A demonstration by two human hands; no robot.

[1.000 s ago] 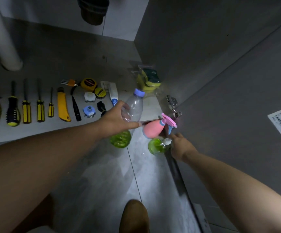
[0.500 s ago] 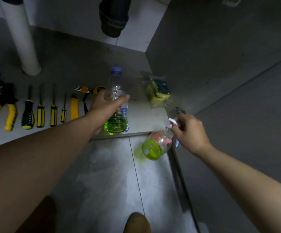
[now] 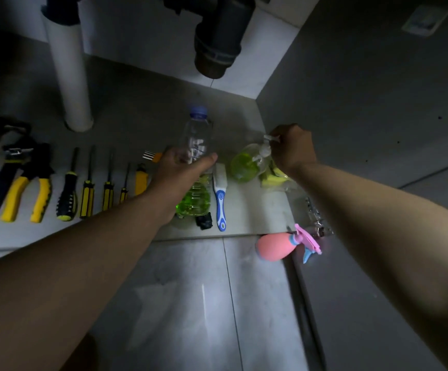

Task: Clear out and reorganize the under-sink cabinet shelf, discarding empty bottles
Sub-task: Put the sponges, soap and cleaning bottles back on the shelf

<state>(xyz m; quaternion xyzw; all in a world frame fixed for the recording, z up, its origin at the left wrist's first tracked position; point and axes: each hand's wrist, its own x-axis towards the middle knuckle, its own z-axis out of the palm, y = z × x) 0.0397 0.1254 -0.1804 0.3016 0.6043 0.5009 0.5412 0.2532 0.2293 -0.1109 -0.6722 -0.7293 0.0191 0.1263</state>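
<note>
Clearly, with our left hand (image 3: 182, 167) wrapped round the clear bottle (image 3: 197, 140) upright on the shelf (image 3: 249, 210) and our right hand (image 3: 293, 148) pinching the pump bottle (image 3: 247, 164) by its nozzle just beside it, we risk that tilted pump bottle slipping and spilling from so thin a hold.

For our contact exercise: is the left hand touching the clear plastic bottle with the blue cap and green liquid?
Touching. The head view shows the left hand gripping the clear plastic bottle round its middle.
</note>
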